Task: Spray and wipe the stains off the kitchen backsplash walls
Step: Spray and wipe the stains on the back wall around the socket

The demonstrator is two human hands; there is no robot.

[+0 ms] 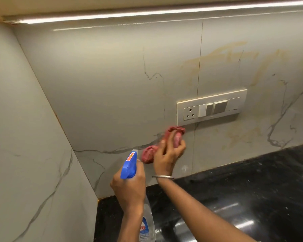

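My left hand (129, 189) grips a clear spray bottle (146, 226) with a blue trigger head (129, 167), nozzle aimed at the back wall. My right hand (168, 154) presses a crumpled pink cloth (148, 153) flat against the grey marble-look backsplash (103, 84), just below the left corner of the switch plate. Yellowish-brown smeared stains (234, 55) spread over the wall above the switches, and fainter stains (241, 135) sit below them to the right.
A cream switch plate (241, 95) with a socket and switches is set into the back wall. A black glossy countertop (252, 189) runs along the bottom right. The side wall (24, 137) meets the back wall at the left. A light strip (147, 13) glows overhead.
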